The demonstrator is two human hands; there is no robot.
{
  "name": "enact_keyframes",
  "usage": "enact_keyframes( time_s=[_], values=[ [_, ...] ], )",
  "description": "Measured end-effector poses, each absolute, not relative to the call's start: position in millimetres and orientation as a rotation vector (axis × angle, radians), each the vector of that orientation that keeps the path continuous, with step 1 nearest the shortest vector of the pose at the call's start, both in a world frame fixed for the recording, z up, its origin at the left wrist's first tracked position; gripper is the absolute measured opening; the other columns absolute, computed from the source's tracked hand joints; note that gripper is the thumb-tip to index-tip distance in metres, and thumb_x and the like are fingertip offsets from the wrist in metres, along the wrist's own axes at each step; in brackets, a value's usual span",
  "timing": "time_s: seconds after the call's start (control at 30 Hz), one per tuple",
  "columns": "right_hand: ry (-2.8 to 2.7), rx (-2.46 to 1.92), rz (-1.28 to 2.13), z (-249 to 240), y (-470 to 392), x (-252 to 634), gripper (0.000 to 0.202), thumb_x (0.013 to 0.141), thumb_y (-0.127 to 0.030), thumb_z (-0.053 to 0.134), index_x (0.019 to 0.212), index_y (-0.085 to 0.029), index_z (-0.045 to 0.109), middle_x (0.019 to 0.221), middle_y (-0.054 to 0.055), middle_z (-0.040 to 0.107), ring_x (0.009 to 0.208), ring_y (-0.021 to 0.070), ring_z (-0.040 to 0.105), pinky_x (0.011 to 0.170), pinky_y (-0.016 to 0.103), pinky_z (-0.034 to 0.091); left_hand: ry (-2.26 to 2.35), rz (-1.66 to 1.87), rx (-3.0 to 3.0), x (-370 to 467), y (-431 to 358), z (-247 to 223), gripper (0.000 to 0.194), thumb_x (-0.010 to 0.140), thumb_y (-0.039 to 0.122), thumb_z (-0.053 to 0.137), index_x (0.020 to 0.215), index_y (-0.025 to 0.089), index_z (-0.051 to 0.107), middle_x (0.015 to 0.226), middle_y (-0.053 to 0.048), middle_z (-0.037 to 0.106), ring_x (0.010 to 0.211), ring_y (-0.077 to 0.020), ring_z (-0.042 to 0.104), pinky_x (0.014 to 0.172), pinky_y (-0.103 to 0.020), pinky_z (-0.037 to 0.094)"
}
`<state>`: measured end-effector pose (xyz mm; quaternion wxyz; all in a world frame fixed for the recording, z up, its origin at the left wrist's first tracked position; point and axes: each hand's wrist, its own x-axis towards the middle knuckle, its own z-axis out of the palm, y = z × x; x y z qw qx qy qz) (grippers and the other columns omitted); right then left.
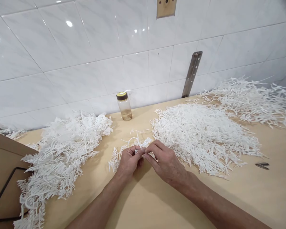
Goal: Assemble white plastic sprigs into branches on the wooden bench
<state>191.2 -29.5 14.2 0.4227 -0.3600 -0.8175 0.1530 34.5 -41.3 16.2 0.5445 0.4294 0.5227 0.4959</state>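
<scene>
My left hand (131,159) and my right hand (163,160) meet over the middle of the table, fingertips almost touching. Between the left thumb and fingers is a white branching sprig (136,150), its thin tips poking out. The right thumb and forefinger pinch at the same spot; the small part they hold is mostly hidden by the fingers. Just beyond the hands lie loose white branched pieces (114,160), with a curved strand rising among them.
White sprigs are heaped at left (62,152) and at right (202,136), with longer white branches (252,100) at the far right. A drink bottle (124,108) stands by the tiled wall. Small dark snips (262,165) lie at right; a brown box (7,171) is at left.
</scene>
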Motion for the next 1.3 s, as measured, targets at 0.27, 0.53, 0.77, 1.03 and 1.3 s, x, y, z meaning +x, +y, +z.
enact_keyframes(
  time_s=[0.27,0.53,0.77,1.03,1.3],
  values=[
    [-2.012,-1.022,0.375,10,-29,191,0.016,0.097,-0.018,0.043,0.083,-0.02,0.05,0.079,0.003,0.058,0.066,0.0146,0.053,0.062,0.028,0.043,1.27,1.197,1.053,37,-43,14,0.043,0.072,0.056,0.075,0.067,0.017,0.058,0.046,0.004,0.05,0.037,-0.0061,0.037,0.037,-0.018,0.028],
    [-1.701,-1.267,0.259,18,-17,210,0.018,0.092,-0.02,0.043,0.075,-0.022,0.046,0.062,0.0,0.053,0.053,0.014,0.048,0.052,0.027,0.038,1.179,1.284,0.928,33,-40,12,0.045,0.068,0.055,0.079,0.066,0.017,0.055,0.043,0.007,0.046,0.038,-0.0047,0.033,0.038,-0.017,0.023],
    [-1.349,-1.439,-0.194,42,11,283,0.014,0.085,-0.029,0.058,0.091,-0.017,0.062,0.082,0.009,0.066,0.071,0.0223,0.062,0.068,0.039,0.051,0.973,1.237,0.837,24,-33,13,0.044,0.07,0.046,0.081,0.094,0.011,0.071,0.081,-0.008,0.07,0.054,-0.0087,0.054,0.046,-0.021,0.04],
    [-1.44,-1.319,0.04,46,-4,268,0.021,0.09,-0.032,0.056,0.101,-0.017,0.067,0.085,0.009,0.07,0.063,0.018,0.062,0.058,0.032,0.054,0.868,1.176,0.776,26,-35,15,0.04,0.081,0.044,0.071,0.103,0.011,0.073,0.112,-0.017,0.07,0.069,-0.0156,0.064,0.057,-0.027,0.05],
    [-1.893,-1.186,0.786,20,-28,202,0.027,0.095,-0.039,0.05,0.099,-0.019,0.066,0.078,0.004,0.073,0.062,0.017,0.064,0.057,0.029,0.047,0.849,1.169,0.834,31,-37,14,0.038,0.083,0.044,0.071,0.103,0.012,0.073,0.083,-0.008,0.067,0.065,-0.014,0.059,0.058,-0.026,0.048]
  ],
)
